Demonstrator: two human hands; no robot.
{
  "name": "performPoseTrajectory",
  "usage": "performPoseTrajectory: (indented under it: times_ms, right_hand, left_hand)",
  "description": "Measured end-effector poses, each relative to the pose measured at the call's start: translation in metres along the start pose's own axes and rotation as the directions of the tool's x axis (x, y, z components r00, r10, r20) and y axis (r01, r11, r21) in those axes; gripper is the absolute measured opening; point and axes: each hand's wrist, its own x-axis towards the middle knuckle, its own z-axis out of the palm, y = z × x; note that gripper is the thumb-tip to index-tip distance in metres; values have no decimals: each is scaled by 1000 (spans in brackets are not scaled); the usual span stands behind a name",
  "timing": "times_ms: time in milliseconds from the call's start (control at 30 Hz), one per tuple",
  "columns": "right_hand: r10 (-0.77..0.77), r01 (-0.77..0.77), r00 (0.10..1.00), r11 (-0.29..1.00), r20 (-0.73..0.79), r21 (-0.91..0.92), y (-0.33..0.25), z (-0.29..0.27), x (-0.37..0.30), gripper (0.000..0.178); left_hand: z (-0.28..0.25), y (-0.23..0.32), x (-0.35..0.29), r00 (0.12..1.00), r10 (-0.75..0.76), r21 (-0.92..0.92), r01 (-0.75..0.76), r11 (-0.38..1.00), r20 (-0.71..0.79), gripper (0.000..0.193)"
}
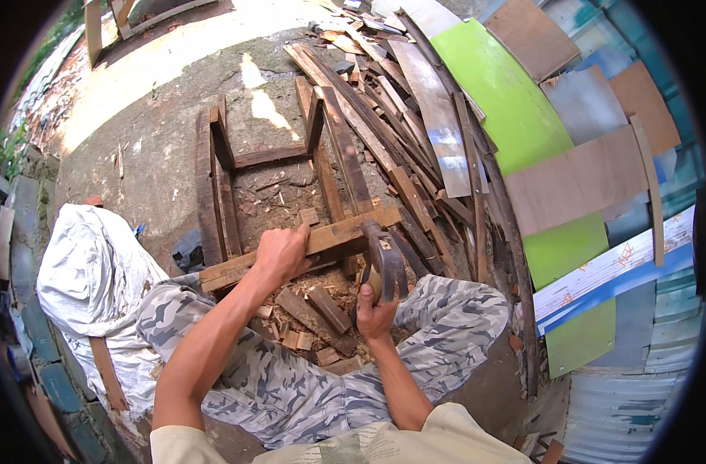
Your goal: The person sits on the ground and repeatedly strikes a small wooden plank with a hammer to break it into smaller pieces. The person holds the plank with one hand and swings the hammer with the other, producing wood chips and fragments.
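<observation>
A thick wooden bar (326,237) lies crosswise in front of me, over the near ends of a dark wooden frame (272,157) with upright pieces. My left hand (282,254) is closed over the middle of the bar, its fingers curled round the far side. In my right hand (377,311) is a claw hammer (389,259), gripped by the handle with the head uppermost. Its dark striking face is at the bar's right end, and the split claw points back toward me. Whether face and wood touch, I cannot tell. Short wooden offcuts (314,319) and shavings lie below the bar.
A long pile of wood strips (399,139) runs along the right. Beyond it, green panels (504,93) and brown boards (577,178) lean by corrugated metal sheets (624,414). A white sack (90,271) lies to my left, with a dark plastic bag (188,250) near it.
</observation>
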Motion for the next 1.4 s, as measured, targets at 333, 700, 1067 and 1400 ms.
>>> performPoseTrajectory:
  times_ms: [333, 700, 1067, 1400]
  right_hand:
    - [-109, 166, 980, 906, -165, 389, 6, 18, -10, 58]
    - [-206, 317, 948, 677, -243, 665, -39, 2, -12, 60]
    - [185, -79, 982, 623, -48, 778, -50, -5, -8, 62]
    - [560, -479, 816, 511, 146, 714, -38, 18, -16, 65]
  left_hand:
    - [2, 2, 2, 1000, 11, -2, -11, 1000, 14, 49]
    - [1, 1, -3, 999, -4, -7, 4, 1000, -32, 46]
    - [3, -1, -3, 999, 0, -12, -1, 1000, -47, 43]
    - [4, -3, -5, 1000, -21, -1, 21, 1000, -15, 49]
